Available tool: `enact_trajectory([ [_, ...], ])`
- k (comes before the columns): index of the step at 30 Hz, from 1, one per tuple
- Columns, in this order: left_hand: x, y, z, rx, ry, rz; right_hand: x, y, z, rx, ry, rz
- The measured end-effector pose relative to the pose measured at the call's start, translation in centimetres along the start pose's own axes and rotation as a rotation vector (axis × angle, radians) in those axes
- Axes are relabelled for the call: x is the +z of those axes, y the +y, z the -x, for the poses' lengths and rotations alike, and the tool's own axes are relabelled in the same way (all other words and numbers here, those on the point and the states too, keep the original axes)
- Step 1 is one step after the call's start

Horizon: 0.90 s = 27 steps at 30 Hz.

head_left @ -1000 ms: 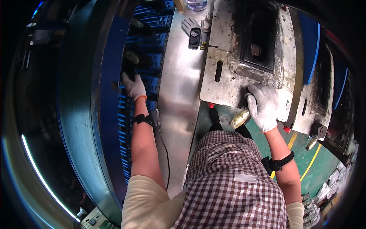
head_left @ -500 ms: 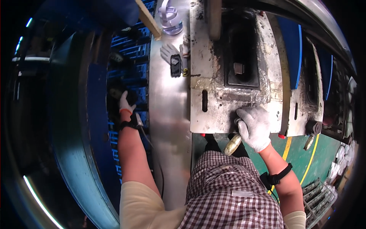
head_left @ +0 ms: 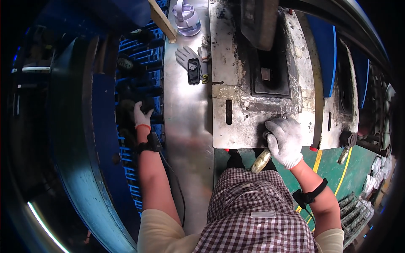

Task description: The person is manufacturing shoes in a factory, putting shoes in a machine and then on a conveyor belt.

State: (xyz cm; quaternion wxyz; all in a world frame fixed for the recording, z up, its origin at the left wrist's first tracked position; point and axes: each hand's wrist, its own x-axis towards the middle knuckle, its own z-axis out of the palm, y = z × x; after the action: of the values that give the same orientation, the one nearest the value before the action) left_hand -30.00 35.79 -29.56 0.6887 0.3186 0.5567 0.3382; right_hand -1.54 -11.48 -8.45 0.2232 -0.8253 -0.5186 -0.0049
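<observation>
My left hand (head_left: pixel 142 115), in a white knit glove with an orange cuff, reaches over the blue slatted rack (head_left: pixel 157 80) on the left. Its thumb and fingers are spread beside a dark rounded object (head_left: pixel 148 105) in shadow; whether it touches that object is unclear. My gloved right hand (head_left: pixel 284 141) rests at the front edge of a worn metal plate (head_left: pixel 242 135). Its fingers are curled over a dark knob, mostly hidden beneath them. A tape-wrapped handle (head_left: pixel 261 161) sticks out below this hand. Behind it, a dark recessed mould (head_left: pixel 272 71) holds a small rectangular piece (head_left: pixel 265 74).
A grey bar-like block (head_left: pixel 258 29) hangs over the mould. On the steel counter (head_left: pixel 187 126) lie grey gloves (head_left: pixel 184 57), a black device (head_left: pixel 194 71) and a clear jug (head_left: pixel 187 21). A second plate with a knob (head_left: pixel 348 139) stands at right. A cable runs along my left arm.
The grey block over the mould has come down toward me and covers more of it. My left hand has shifted slightly right, its fingers spread. The right hand keeps its place on the knob.
</observation>
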Motion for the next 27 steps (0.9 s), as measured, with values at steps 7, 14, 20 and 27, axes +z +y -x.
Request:
enact_trajectory([
  [7,9.7,-0.1,-0.9,0.096,0.342,-0.157,0.9,1.4,-0.2,0.005,-0.014,0.009],
  [14,16.2,6.4,-7.7,0.217,0.118,-0.181,-0.5,0.2,-0.8,-0.01,-0.026,0.028],
  [20,16.7,9.8,-15.9,0.521,-0.202,-0.387,0.4,0.2,-0.6,-0.081,-0.017,-0.052],
  [27,13.4,0.9,-1.0,0.708,0.086,-0.704,0.0,0.0,-0.6,-0.026,-0.051,-0.004],
])
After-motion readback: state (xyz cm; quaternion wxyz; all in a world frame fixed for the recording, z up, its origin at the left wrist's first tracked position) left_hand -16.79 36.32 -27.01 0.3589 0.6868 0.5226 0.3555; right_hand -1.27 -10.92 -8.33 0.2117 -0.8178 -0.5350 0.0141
